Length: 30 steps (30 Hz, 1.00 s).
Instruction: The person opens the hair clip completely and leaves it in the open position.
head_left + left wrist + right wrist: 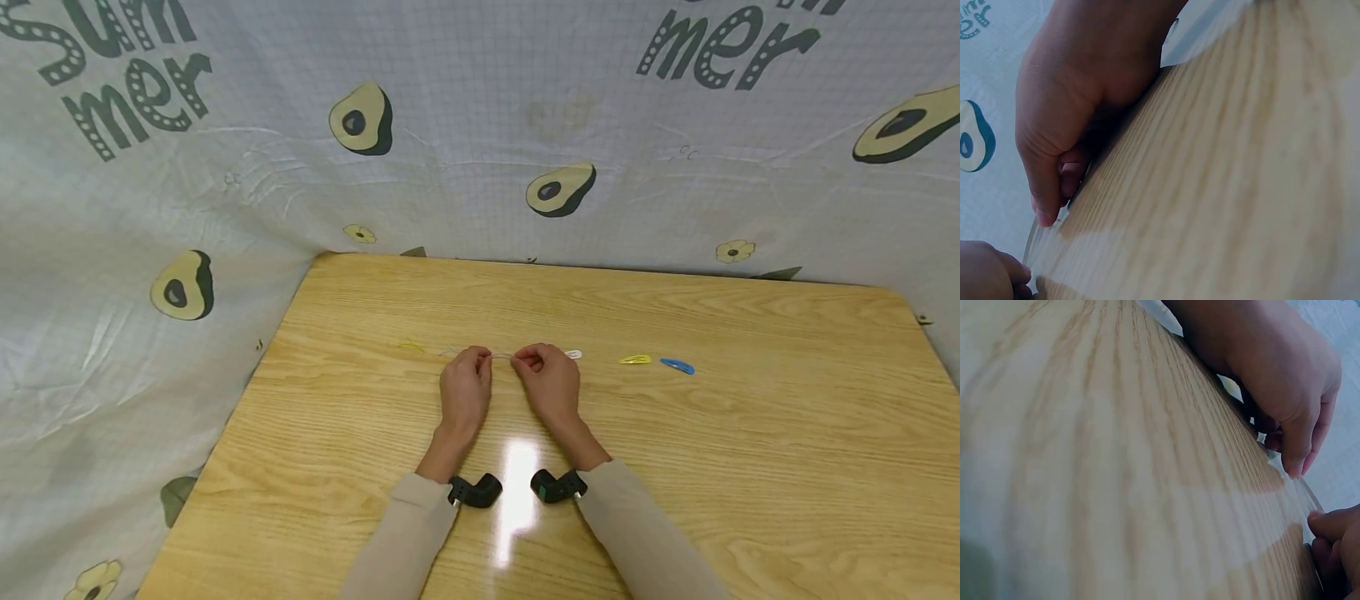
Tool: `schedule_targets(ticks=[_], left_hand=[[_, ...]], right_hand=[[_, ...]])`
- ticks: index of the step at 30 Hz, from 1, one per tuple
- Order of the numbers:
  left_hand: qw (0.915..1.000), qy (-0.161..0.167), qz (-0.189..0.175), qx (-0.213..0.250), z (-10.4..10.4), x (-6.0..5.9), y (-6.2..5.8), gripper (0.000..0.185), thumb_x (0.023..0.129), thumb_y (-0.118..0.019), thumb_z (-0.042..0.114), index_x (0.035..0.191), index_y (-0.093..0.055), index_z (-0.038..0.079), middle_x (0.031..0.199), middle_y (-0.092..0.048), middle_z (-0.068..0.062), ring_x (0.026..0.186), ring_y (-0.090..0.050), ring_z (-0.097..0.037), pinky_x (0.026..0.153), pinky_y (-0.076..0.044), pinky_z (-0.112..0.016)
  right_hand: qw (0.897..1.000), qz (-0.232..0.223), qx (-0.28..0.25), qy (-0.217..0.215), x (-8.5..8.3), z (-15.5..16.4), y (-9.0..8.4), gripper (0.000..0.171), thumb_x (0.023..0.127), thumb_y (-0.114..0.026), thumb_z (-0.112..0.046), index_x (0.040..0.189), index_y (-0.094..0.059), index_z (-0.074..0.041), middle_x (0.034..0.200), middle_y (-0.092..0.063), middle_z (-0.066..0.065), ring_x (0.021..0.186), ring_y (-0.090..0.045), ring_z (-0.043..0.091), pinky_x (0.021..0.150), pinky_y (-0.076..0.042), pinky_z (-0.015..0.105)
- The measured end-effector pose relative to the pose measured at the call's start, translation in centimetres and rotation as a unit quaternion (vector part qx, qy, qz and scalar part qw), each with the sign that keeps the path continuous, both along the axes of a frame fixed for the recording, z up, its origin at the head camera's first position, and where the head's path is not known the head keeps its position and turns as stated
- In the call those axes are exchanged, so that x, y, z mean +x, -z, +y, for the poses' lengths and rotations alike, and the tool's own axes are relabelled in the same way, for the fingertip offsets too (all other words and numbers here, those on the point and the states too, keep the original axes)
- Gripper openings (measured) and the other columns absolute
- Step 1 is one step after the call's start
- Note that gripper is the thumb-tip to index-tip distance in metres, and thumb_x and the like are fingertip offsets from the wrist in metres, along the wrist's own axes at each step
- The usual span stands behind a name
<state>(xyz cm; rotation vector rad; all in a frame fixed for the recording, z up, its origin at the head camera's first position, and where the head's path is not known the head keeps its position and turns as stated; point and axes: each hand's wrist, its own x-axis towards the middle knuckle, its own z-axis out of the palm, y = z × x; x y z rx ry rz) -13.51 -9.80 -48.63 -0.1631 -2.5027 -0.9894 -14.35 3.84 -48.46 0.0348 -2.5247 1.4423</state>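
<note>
Wooden desk (pixel 375 467), glare patch near edge, between 2 beige sleeves. Mid-desk, left hand (pixel 465 390) and right hand (pixel 551 385) each pinch an end of 1 thin clear strip (pixel 501 356), held taut just above the wood, likely for control. Right of them: white clip (pixel 573 354), yellow clip (pixel 635 359), blue clip (pixel 677 366). Far: avocado-print cloth (pixel 480 125).
</note>
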Motion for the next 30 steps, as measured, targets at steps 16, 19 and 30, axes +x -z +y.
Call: schedule_targets(ticks=[16,19,30], left_hand=[[0.9996,-0.025,-0.010,0.003,0.14,-0.07,-0.09,0.006,0.090,-0.064,0.001,0.088,-0.068,-0.003,0.079,-0.067,-0.011,0.065,-0.064,-0.020,0.055,-0.051,-0.030],[0.9995,-0.028,-0.013,0.001,0.14,-0.12,-0.11,0.006,0.090,-0.065,0.001,0.089,-0.069,-0.003,0.079,-0.067,-0.012,0.066,-0.064,-0.020,0.056,-0.051,-0.030],[0.9994,-0.031,-0.013,0.005,0.24,-0.33,-0.01,0.005,0.089,-0.065,-0.001,0.089,-0.069,-0.004,0.079,-0.067,-0.012,0.065,-0.064,-0.021,0.055,-0.051,-0.030]], right_hand=[[1.000,0.002,0.022,0.008,-0.16,-0.23,-0.06,0.009,0.084,-0.076,-0.018,0.081,-0.073,-0.010,0.070,-0.063,-0.001,0.058,-0.057,0.011,0.056,-0.046,0.030],[1.000,0.006,0.027,0.009,-0.18,-0.24,-0.12,0.009,0.084,-0.076,-0.018,0.082,-0.073,-0.010,0.070,-0.063,-0.001,0.059,-0.057,0.011,0.056,-0.046,0.030],[1.000,-0.003,0.028,0.009,-0.28,-0.19,-0.26,0.009,0.084,-0.076,-0.018,0.083,-0.073,-0.009,0.070,-0.063,-0.001,0.059,-0.057,0.012,0.057,-0.046,0.030]])
